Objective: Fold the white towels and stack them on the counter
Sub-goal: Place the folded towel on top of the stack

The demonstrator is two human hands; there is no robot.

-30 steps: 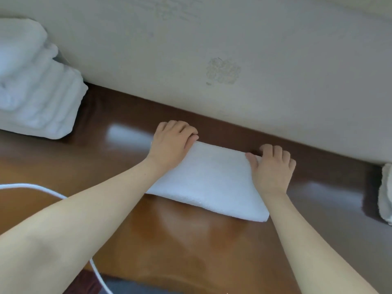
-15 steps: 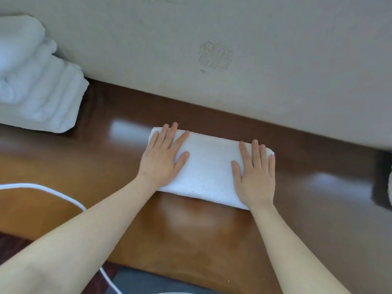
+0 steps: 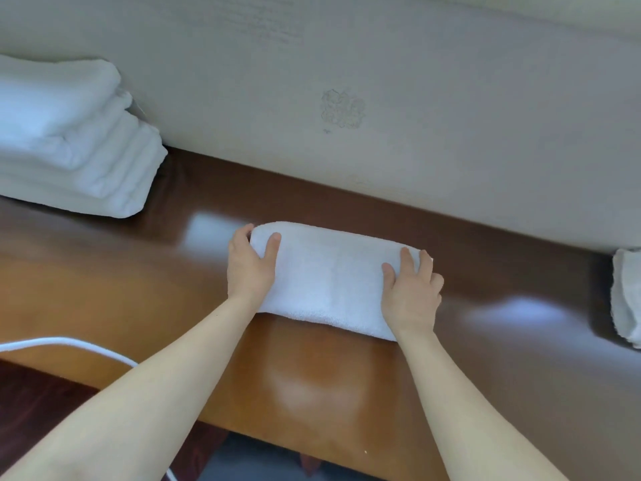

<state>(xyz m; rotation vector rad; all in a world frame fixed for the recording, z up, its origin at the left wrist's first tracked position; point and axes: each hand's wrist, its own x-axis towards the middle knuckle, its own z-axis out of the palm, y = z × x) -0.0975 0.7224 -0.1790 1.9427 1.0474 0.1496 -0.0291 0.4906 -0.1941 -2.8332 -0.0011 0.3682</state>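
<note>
Hidden/cut off: stack of folded white towels [image 3: 79,147] at far left runs off the left frame edge, and its layers blur together so no reliable count. White crumpled cloth [image 3: 626,296] at far right is clipped by the frame edge; can't tell what it is beyond white terry fabric. Thin white cable [image 3: 69,343] enters from the left edge and drops out of view under the left forearm. Faint embossed mark [image 3: 343,109] on the off-white wall [image 3: 451,116] is too soft to read. Counts: 1 folded white terry towel [image 3: 329,282] being worked, 1 stack, 1 partial cloth, 1 cable, 2 hands. The folded white terry towel lies flat on the glossy brown wooden counter [image 3: 138,289], near the wall, long side roughly parallel to it, well apart from the stack and from the partial cloth. Left hand [image 3: 248,269] grips its left end: thumb on top, the other fingers wrapped round the end and mostly hidden behind it. Right hand [image 3: 411,293] holds the right end: thumb and fingers bent on the top face, outer fingers curling over the end edge. The towel spans between the 2 hands.
</note>
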